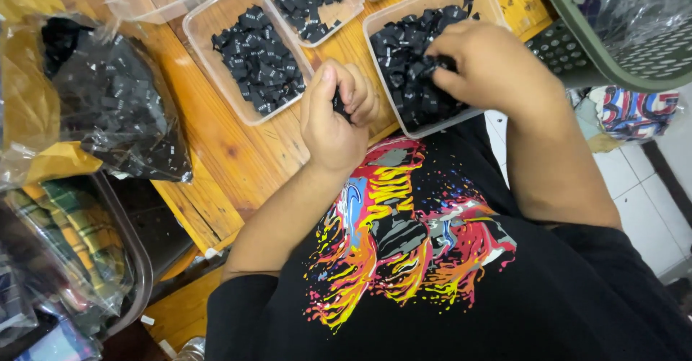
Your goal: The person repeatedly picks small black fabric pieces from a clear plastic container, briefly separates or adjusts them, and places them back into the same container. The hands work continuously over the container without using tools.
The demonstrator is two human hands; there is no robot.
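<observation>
**Hands sorting small black labels over a wooden table**

Wooden table (238,155) carries a clear bag of labels (119,108) and 2 near plastic tubs. Right hand (490,65) pinches labels inside the right tub (432,15). Left hand (335,116), beside the middle tub (216,29), is clenched around a bunch of black labels (339,105).

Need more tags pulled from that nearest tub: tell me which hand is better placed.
Right. The right hand is already inside the near clear tub, fingers in the black tags; the left hand is closed outside it.
</observation>
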